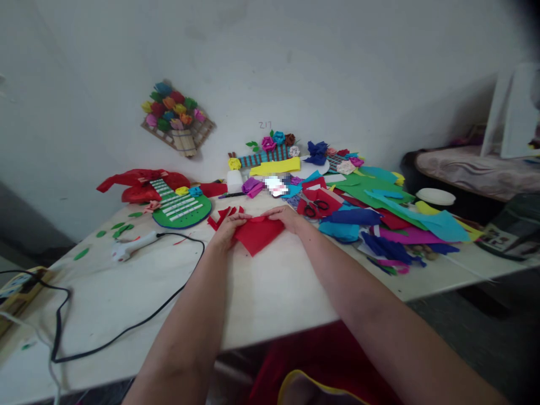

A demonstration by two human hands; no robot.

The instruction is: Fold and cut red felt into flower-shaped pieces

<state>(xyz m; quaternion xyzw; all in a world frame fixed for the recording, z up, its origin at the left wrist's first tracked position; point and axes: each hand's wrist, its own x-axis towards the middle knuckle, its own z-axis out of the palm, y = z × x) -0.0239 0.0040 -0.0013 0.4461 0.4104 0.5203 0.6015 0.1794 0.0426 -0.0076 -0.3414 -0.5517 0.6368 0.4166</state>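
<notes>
A folded piece of red paper [258, 236] lies on the table in front of me, one corner pointing toward me. My left hand [230, 229] grips its left end with the fingers bent over the far edge. At the opposite end, my right hand [286, 217] pinches the same far edge, where a narrow strip looks turned over. Cut red scraps [223, 216] sit just beyond my left hand. To the right, black-handled scissors [314, 208] rest on more red paper.
A white glue gun [137, 246] with a black cord [143, 325] lies on the left. Behind it is a green guitar-shaped craft [188, 211]. Coloured sheets [379, 188] are heaped on the right, near a white bowl [435, 196]. Paper flowers [278, 139] stand by the wall.
</notes>
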